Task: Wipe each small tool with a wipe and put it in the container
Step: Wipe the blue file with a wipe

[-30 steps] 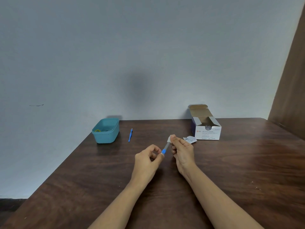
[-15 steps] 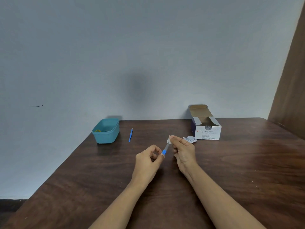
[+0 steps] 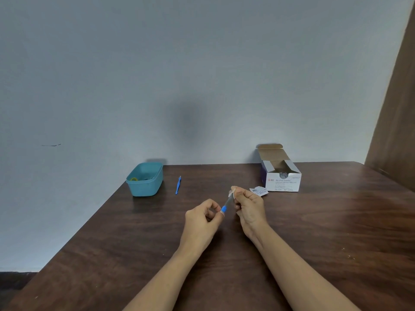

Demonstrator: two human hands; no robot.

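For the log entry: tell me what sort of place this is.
Likely a plain room, home or office: a dark wooden table against a bare grey wall, holding an alcohol swab box and a teal container.

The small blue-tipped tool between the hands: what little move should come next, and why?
Probably slide the wipe down the tool toward its blue end: the right hand pinches the wipe round the far tip, the left hand pinches the blue end, so the shaft between lies bare.

Dark wood-grain table [image 3: 314, 232] with slight sheen, matt teal plastic container [image 3: 144, 180], white cardboard box [image 3: 281, 178]
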